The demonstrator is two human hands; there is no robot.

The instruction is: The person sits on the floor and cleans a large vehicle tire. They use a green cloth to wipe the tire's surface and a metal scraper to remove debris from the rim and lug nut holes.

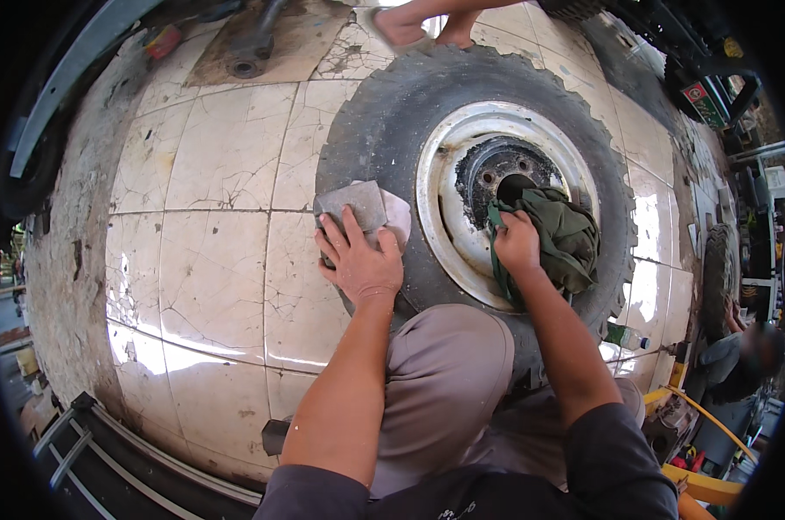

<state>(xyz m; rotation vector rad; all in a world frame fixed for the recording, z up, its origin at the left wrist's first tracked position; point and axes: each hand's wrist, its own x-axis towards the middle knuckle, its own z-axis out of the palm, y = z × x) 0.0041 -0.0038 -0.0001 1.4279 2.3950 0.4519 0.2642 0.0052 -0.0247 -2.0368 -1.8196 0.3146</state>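
Observation:
A large black tire (366, 147) on a rusty white rim (436, 186) lies flat in front of my knees. On its left sidewall, my left hand (364, 263) rests with spread fingers over a flat grey piece (364, 198); its exact kind cannot be made out. A pale pinkish piece (398, 217) shows beside the thumb. My right hand (519, 243) is closed on a bunched dark green cloth (567, 238), which lies over the right side of the rim and covers part of the hub opening.
Cracked cream floor tiles (223, 165) surround the tire. Another person's bare feet (401, 26) are at its far edge. A metal part (252, 56) lies on brown cardboard (301, 39) at far left. A plastic bottle (628, 336) lies right. Another person (743, 360) sits farther right.

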